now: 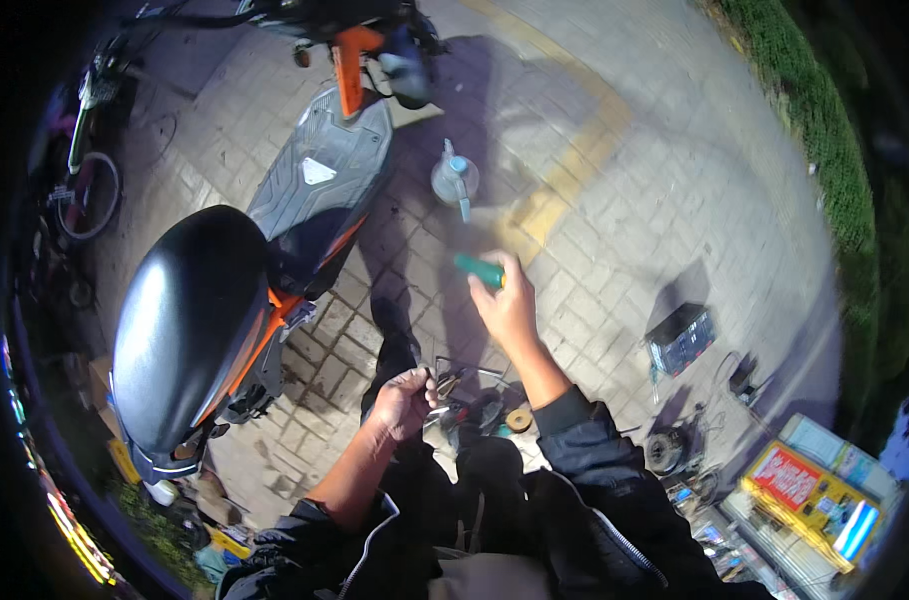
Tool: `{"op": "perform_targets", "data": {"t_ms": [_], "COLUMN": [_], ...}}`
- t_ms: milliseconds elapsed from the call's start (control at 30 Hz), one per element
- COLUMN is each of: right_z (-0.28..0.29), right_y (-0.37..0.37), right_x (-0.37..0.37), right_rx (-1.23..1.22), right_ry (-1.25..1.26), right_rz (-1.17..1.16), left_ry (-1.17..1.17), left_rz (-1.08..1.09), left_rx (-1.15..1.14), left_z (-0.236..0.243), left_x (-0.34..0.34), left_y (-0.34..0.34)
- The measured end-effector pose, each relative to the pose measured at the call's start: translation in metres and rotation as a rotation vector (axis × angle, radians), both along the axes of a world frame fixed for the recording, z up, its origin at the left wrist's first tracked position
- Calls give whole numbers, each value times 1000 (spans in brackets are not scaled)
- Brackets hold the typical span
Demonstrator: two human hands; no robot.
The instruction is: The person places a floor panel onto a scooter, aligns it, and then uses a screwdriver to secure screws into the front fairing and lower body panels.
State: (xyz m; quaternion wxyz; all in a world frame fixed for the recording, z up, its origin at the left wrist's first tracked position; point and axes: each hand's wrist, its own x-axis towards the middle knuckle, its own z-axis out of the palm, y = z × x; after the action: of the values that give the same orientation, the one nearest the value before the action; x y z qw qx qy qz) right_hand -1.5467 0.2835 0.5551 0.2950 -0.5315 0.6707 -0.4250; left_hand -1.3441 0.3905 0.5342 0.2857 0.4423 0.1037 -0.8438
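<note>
My right hand [505, 300] is raised over the paving, closed around a green cylindrical handle with a bit of yellow [480, 270]; whatever tool it belongs to does not show. Lower and to the left, my left hand [405, 402] has its fingers curled together. What they pinch, if anything, is too small to tell. Below the hands, loose tools [453, 384] lie on the ground, with a roll of tan tape [519, 420] by my legs. To my left stands a scooter with a black seat [190, 320], grey footboard [325, 160] and orange frame parts.
A clear spouted jug with a blue lid [456, 180] stands ahead on the paving. At right are a dark box [681, 338] and a small wheel [665, 450]. Farther right sits a yellow and red case [805, 490]. A bicycle [90, 195] is at far left.
</note>
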Motion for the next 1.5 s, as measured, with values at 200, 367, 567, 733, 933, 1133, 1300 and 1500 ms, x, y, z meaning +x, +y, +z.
{"op": "perform_targets", "data": {"t_ms": [200,367,567,733,933,1133,1300,1500], "right_z": [-21,-52,-98,-127,-151,-165,-167,-148], "right_y": [-174,-260,-319,-347,-373,-380,-384,-395], "right_x": [45,82,103,102,88,67,63,82], "right_rx": [-111,-57,28,126,180,183,202,117], "right_ry": [283,375,431,491,465,391,350,481], "right_rz": [199,330,430,461,525,524,525,1043], "left_ry": [-47,-130,-468,-1273,-1815,-1893,-2175,-2307], "left_rz": [127,313,295,150,-208,-164,-438,-547], "left_rx": [-36,-40,-306,-694,-750,-743,-615,-381], "left_z": [31,67,88,76,57,57,89,73], "left_x": [60,138,208,249,243,240,296,323], "left_y": [-113,-194,-288,-333,-341,-341,-312,-299]}}
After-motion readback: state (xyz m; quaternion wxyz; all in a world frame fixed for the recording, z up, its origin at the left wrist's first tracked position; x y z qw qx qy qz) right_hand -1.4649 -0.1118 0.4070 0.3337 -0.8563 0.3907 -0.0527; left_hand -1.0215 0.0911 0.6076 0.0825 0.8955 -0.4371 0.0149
